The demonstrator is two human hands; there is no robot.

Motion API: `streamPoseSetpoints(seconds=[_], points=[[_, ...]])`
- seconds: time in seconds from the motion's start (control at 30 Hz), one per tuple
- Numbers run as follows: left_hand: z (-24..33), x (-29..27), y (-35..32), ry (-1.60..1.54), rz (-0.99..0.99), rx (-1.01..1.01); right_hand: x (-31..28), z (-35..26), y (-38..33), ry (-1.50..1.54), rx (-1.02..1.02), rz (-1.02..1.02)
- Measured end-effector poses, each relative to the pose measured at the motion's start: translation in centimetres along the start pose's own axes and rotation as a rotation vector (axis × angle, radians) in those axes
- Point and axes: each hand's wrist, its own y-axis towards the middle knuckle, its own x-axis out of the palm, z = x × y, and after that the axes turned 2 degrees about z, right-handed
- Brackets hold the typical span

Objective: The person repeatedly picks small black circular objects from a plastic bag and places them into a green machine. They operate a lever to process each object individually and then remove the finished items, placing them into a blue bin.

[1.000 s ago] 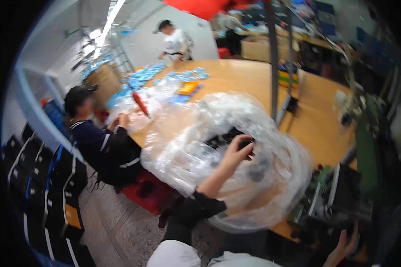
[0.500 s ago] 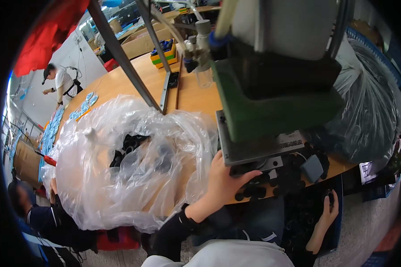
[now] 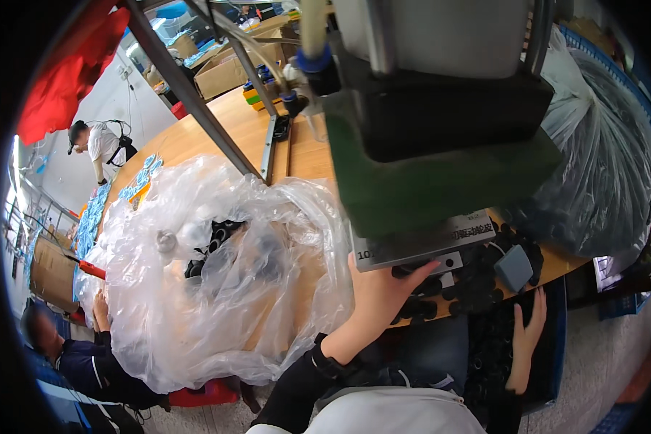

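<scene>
At the far left, a standing person [image 3: 108, 147] in a white top and dark cap bends over the wooden desk [image 3: 188, 137], whose left edge carries a row of light-blue pieces [image 3: 88, 219]. Red cloth [image 3: 72, 79] hangs above. Nearer left, a person in dark clothes [image 3: 114, 370] sits near a brown carton [image 3: 53, 269]. Farther back stands a cardboard box [image 3: 231, 71]; at right, a blue crate [image 3: 615, 77] lies behind a bulging clear bag [image 3: 602, 155].
</scene>
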Motion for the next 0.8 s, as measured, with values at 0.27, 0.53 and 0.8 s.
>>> streamPoseSetpoints(seconds=[0.27,0.53,0.8], points=[[-1.1,-8.4,-1.4,0.011,0.077,0.126,4.3,-2.8,4.4,-0.333,-0.205,-0.267],[-16.1,-26.2,-0.1,0.653,0.303,-0.195,3.9,-7.7,5.1,-0.249,-0.152,-0.377],[-26.2,-30.1,0.3,0.818,-0.006,-0.388,3.3,-14.4,3.9,0.542,-0.300,-0.286]])
